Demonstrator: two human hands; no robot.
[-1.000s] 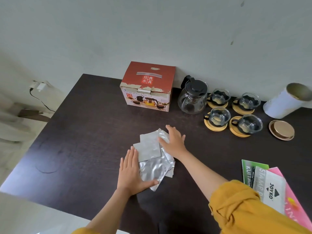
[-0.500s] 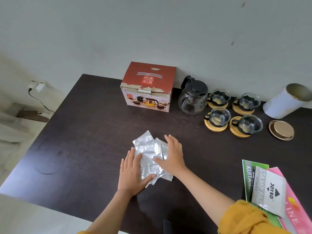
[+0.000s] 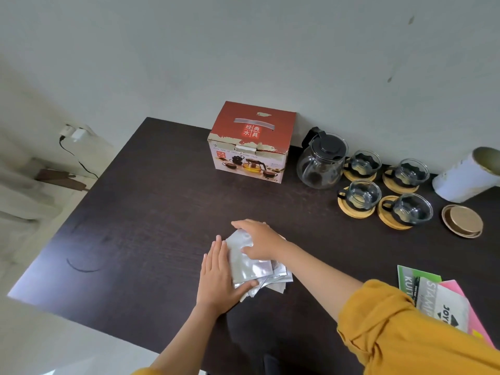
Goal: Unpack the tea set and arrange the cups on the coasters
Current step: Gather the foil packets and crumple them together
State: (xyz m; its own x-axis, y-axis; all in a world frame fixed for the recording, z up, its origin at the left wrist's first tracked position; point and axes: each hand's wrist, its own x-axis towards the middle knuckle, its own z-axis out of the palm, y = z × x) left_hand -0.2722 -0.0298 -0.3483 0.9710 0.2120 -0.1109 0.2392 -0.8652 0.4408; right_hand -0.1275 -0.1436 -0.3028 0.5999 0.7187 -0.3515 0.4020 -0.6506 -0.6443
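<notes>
i see my left hand (image 3: 216, 280) flat beside the foil packets (image 3: 250, 265), thumb tucked under them, right hand (image 3: 259, 240) spread on top; four cups (image 3: 362, 194) sit on coasters (image 3: 391, 219), far right of both.

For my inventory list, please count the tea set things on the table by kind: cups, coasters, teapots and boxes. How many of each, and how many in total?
Glass cups: 4
Wooden coasters, one under each cup: 4
Glass teapot with black lid: 1
Red tea set box: 1
Total: 10
</notes>
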